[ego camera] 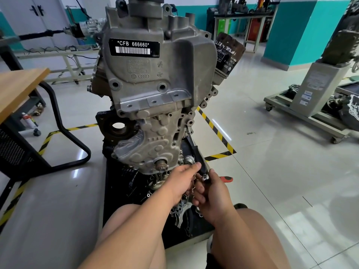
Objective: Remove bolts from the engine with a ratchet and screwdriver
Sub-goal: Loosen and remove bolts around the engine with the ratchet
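- The engine (155,84) is standing on end on a black mat (124,191) on the shop floor, with the white-on-black "*CFB 666660*" label (134,47) up top and the oil filter (229,53) sticking out on the upper right.
- The black-handled screwdriver (196,150) is angled up and to the left, with its tip right at the engine's lower right edge. Can't make out the bolt head itself, it's too small.
- The left hand (181,181) has its fingertips pinching the handle partway along.
- The right hand (213,193) is curled around the butt end, where a small chrome piece (205,178) pokes out above the fingers.
- A red-handled tool (226,179) is lying on the tiles just right of the hands.
- There's a wooden table (17,88) off to the left, and yellow-black hazard tape (217,133) on the floor.
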The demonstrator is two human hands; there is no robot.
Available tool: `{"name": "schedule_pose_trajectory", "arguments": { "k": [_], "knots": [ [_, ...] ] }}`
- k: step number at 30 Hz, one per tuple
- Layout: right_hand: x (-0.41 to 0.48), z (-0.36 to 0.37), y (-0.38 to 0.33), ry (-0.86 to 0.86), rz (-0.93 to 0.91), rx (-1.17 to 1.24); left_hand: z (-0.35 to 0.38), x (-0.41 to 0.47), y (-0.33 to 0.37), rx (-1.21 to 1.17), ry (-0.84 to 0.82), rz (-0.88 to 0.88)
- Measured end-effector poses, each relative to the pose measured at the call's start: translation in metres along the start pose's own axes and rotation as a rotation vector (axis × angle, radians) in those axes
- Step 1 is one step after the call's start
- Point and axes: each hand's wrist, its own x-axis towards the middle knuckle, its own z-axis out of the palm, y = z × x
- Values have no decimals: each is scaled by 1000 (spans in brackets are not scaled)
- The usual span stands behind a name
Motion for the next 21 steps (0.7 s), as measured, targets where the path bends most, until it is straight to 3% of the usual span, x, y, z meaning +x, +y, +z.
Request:
{"name": "schedule_pose_trajectory", "arguments": {
  "k": [9, 14, 21],
  "knots": [
    [-3, -1, 2, 266, -360, -659, -3, 4, -4, 3, 6, 29],
    [-9, 0, 10, 287, -539, -1008, -4, 7, -5, 23, 20, 18],
    [-8, 2, 13, 277, -530, -924, -4, 5, -3, 33, 11, -27]
  ]
}}
